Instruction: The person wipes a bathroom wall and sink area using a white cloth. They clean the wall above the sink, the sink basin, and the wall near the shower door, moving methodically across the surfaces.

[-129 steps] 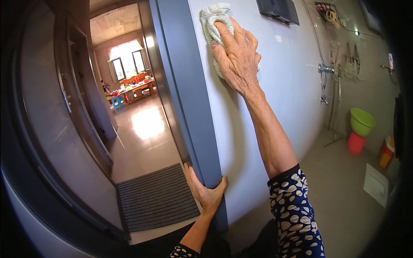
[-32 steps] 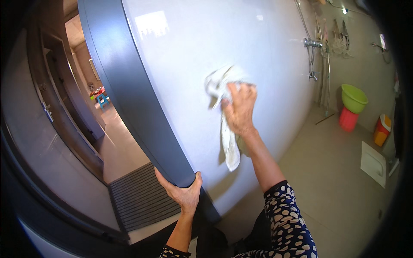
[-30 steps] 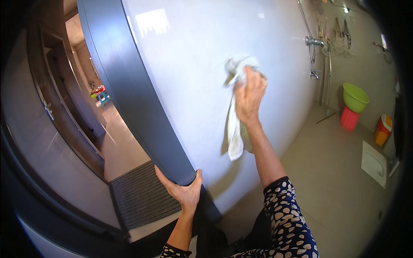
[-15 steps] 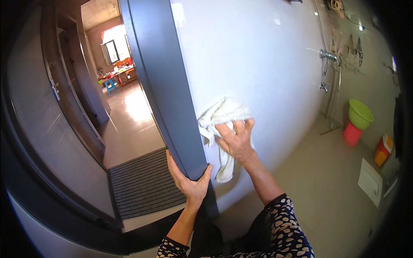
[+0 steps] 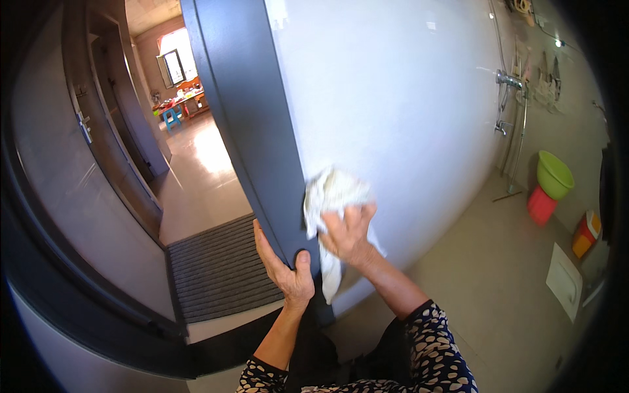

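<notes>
My right hand [image 5: 352, 236] presses a white cloth [image 5: 334, 188] against the glossy pale wall [image 5: 393, 111], right beside the dark grey door frame [image 5: 246, 85]. The cloth is bunched under my bent fingers, and a loose end hangs down below them. Lower on the frame, my left hand [image 5: 288, 278] grips it, thumb on the near face and straight fingers along the other side.
Left of the frame a ribbed grey mat [image 5: 219, 275] lies in the doorway, by a grey door [image 5: 52, 150]. At right stand a green basin [image 5: 554, 175] on a red stool [image 5: 542, 205], an orange bin [image 5: 585, 234] and shower fittings [image 5: 509, 80].
My right hand and the cloth have moved down and slightly left along the wall. My left hand keeps its hold on the frame, its thumb shifted slightly left. The view has shifted slightly.
</notes>
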`<control>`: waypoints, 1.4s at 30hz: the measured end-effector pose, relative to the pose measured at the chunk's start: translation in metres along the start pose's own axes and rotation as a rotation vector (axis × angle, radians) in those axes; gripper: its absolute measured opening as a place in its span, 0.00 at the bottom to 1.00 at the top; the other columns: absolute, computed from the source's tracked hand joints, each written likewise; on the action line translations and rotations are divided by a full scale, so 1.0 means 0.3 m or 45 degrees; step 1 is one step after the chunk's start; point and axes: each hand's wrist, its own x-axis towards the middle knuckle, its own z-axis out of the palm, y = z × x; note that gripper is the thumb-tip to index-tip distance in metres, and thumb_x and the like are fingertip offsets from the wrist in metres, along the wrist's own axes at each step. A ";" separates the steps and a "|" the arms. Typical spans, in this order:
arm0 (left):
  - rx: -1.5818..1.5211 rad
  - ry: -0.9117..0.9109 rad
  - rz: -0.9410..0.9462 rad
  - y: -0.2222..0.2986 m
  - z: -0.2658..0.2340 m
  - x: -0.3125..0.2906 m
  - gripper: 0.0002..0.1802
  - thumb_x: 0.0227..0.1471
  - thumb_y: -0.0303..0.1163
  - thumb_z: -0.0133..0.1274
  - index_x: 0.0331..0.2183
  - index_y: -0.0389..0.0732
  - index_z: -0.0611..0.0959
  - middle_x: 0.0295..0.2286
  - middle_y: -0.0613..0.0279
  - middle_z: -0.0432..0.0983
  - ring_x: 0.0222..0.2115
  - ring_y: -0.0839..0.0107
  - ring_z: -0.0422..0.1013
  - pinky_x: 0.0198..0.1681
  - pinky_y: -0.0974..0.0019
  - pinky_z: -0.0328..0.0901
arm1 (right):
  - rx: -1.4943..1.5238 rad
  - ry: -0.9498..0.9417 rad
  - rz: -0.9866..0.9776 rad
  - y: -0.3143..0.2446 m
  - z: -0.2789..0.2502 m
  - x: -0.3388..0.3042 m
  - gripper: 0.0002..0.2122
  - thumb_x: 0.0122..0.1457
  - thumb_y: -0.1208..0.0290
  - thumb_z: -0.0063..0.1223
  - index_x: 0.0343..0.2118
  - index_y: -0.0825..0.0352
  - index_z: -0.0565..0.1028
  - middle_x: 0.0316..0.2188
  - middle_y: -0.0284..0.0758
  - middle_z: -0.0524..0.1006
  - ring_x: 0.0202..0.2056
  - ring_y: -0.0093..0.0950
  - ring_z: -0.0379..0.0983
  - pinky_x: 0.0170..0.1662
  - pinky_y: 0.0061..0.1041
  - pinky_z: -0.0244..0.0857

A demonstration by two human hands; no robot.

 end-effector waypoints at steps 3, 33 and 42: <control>0.112 0.013 -0.005 0.009 0.011 0.006 0.45 0.50 0.39 0.54 0.59 0.29 0.49 0.58 0.38 0.48 0.58 0.47 0.50 0.59 0.52 0.47 | -0.012 0.021 -0.164 0.068 -0.002 -0.069 0.16 0.40 0.72 0.58 0.36 0.53 0.76 0.35 0.30 0.65 0.39 0.34 0.60 0.41 0.38 0.54; 0.100 0.029 -0.141 0.016 0.019 0.011 0.46 0.52 0.37 0.53 0.60 0.31 0.43 0.57 0.46 0.50 0.55 0.58 0.51 0.59 0.57 0.44 | -0.083 0.068 -0.065 0.273 -0.025 -0.046 0.18 0.37 0.75 0.59 0.37 0.58 0.76 0.38 0.34 0.63 0.40 0.34 0.57 0.41 0.34 0.50; 0.076 0.022 -0.102 0.010 0.008 0.007 0.47 0.51 0.38 0.52 0.60 0.31 0.42 0.56 0.44 0.49 0.55 0.57 0.52 0.58 0.57 0.47 | -0.142 0.360 0.593 0.592 -0.078 0.065 0.22 0.46 0.79 0.50 0.48 0.67 0.69 0.43 0.47 0.63 0.44 0.43 0.55 0.51 0.42 0.50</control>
